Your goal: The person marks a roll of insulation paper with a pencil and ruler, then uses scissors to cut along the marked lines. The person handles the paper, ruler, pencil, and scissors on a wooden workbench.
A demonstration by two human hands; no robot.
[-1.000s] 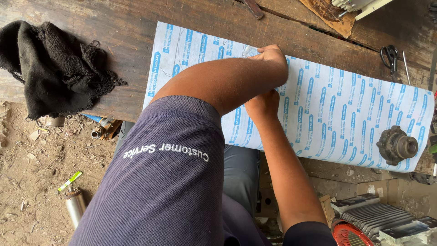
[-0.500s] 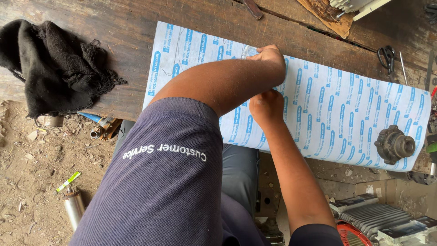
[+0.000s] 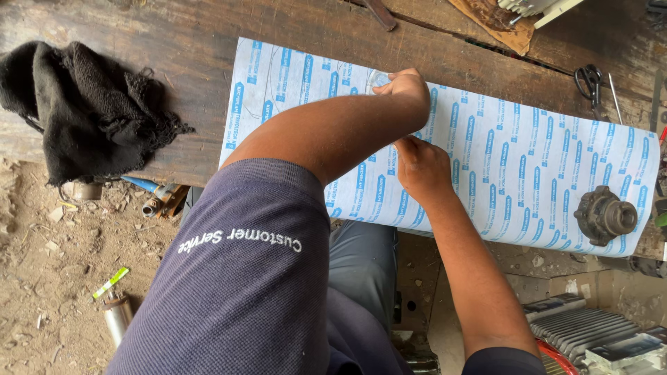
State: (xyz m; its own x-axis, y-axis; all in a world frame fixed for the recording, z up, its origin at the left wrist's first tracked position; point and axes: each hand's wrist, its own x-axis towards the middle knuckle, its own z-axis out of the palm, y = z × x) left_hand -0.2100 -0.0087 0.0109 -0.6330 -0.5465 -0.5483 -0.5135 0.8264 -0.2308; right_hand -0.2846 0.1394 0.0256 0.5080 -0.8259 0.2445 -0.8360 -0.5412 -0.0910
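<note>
A long white sheet [image 3: 528, 173] printed with rows of blue marks lies flat on the wooden bench [image 3: 174, 62], its long axis running from the upper left down to the lower right, and both hands work near its middle. The left hand [image 3: 408, 89] reaches across from the left and presses down on the sheet close to its far edge; the fingers are curled and seem to pin something small and clear against the paper, though I cannot make out what it is. The right hand [image 3: 424, 167] sits just beside it, on the near side, knuckles up and fingers bent toward the left hand; whether it holds a pen or blade is hidden from here, so I cannot tell if it grips anything. The two hands are almost touching, the left one farther from the body and the right one nearer.

At the sheet's right end a dark round metal part [image 3: 604, 217] stands on the paper like a weight, well apart from the hands. Beyond the sheet's far edge, toward the right, a pair of scissors [image 3: 590, 82] lies on the bare wood. On the left end of the bench a black rag [image 3: 76, 104] is heaped, clear of the sheet.

The bench is rough, scarred timber. Below it is a dirt floor [image 3: 48, 278] with scraps, a small metal cylinder [image 3: 117, 314] and, at lower right, some finned grey machine parts [image 3: 590, 333].
</note>
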